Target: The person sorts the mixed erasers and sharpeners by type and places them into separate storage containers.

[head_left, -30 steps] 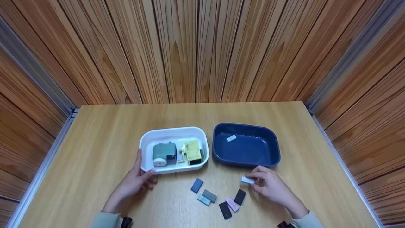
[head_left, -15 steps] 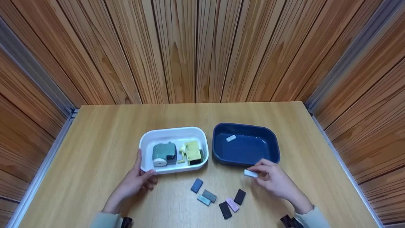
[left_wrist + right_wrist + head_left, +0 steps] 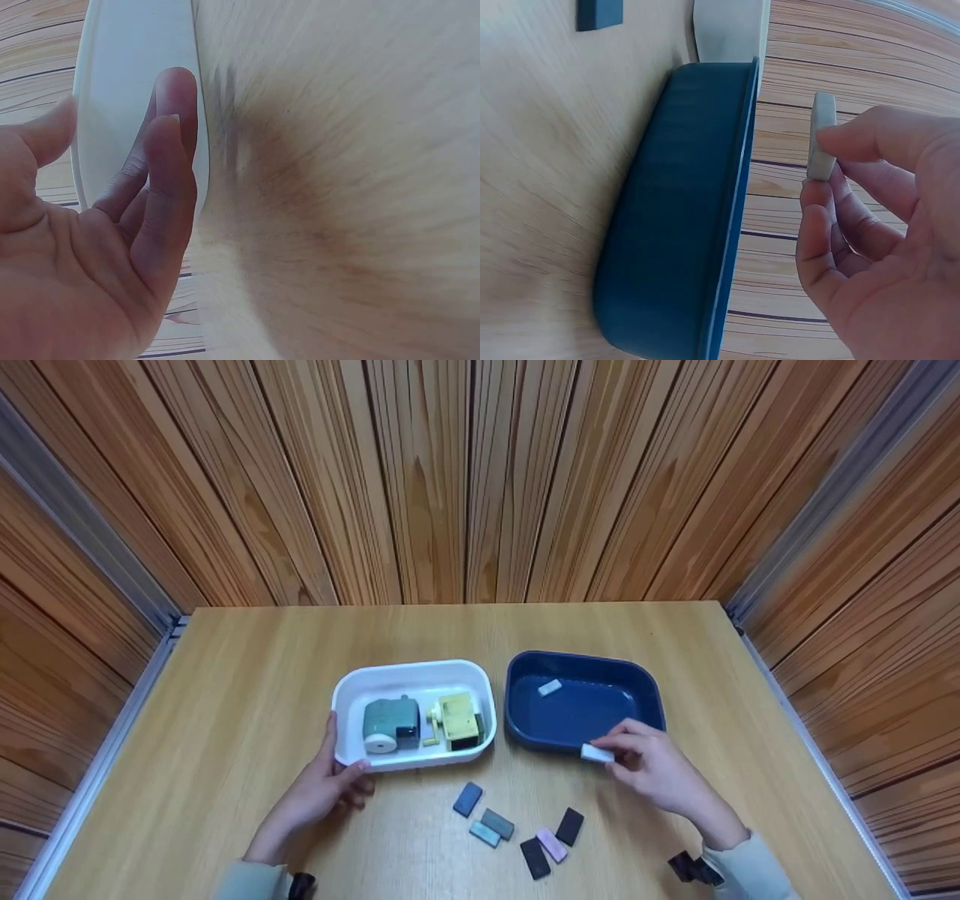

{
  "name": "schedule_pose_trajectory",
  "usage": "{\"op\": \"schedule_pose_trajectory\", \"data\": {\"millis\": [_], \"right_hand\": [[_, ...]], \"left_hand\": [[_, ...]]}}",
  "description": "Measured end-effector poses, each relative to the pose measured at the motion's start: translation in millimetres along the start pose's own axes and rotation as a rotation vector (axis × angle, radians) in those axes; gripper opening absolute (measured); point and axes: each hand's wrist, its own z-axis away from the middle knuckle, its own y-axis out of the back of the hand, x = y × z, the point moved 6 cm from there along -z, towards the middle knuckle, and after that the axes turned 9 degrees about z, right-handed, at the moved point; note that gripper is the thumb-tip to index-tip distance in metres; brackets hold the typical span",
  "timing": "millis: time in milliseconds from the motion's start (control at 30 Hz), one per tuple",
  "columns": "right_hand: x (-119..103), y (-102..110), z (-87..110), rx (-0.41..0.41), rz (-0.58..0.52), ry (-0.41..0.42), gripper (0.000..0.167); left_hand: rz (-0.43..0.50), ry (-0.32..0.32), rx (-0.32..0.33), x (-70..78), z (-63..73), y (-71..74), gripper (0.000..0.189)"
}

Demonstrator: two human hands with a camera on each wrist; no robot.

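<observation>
My right hand (image 3: 656, 765) pinches a small white eraser (image 3: 598, 753) between thumb and fingers, at the front rim of the dark blue tray (image 3: 517, 727). In the right wrist view the eraser (image 3: 822, 139) stands clear of the tray wall (image 3: 675, 210). Another white eraser (image 3: 550, 688) lies inside the blue tray. My left hand (image 3: 319, 791) holds the front left corner of the white tray (image 3: 409, 667). Its thumb meets the rim, as the left wrist view also shows beside the tray wall (image 3: 135, 67). The white tray contains a green pencil sharpener (image 3: 390, 716) and a yellow one with a crank.
Several eraser-like blocks lie on the table (image 3: 390, 855) in front of the trays: a blue one (image 3: 467, 799), a grey one (image 3: 497, 824), a light blue one (image 3: 484, 834), a lilac one (image 3: 551, 846) and two black ones. Wood-panelled walls (image 3: 465, 480) surround the table.
My right hand has carried the white eraser away from me and slightly right, from in front of the blue tray to its rim. My left hand stays at the white tray.
</observation>
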Motion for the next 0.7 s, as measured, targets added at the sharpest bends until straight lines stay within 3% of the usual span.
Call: {"op": "schedule_pose_trajectory", "data": {"millis": [700], "right_hand": [[-1.5, 17.8, -31.0, 0.012, 0.033, 0.089, 0.027]], "left_hand": [[0.007, 0.011, 0.002, 0.0, -1.9, 0.3, 0.094]]}}
